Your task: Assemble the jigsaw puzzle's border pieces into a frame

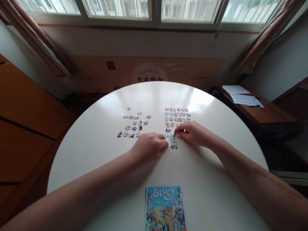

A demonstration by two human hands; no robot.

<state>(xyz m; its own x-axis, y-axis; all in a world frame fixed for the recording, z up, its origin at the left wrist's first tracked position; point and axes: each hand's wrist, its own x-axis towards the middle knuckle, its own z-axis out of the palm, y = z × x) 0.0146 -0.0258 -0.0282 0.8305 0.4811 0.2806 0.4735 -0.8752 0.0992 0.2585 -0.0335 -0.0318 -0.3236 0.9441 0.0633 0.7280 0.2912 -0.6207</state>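
A small joined section of jigsaw puzzle [173, 144] lies on the round white table [96, 170], between my hands. My right hand [196, 133] is at its upper right corner, thumb and forefinger pinched on a puzzle piece whose outline is mostly hidden by the fingertips. On the section's left side rests my left hand [152, 143], its fingers curled together; what they hold, if anything, is hidden. Loose puzzle pieces [171, 114] lie in rows beyond my right hand. More scattered pieces [134, 128] lie to the left, beyond my left hand.
Near me on the table lies a colourful "Bluey" picture sheet [165, 208]. A wooden side table [267, 114] with white papers [245, 99] stands at the right. Behind the table are a large printed box [89, 69] and a window [117, 8]. Wooden cabinet doors [26, 128] are at the left.
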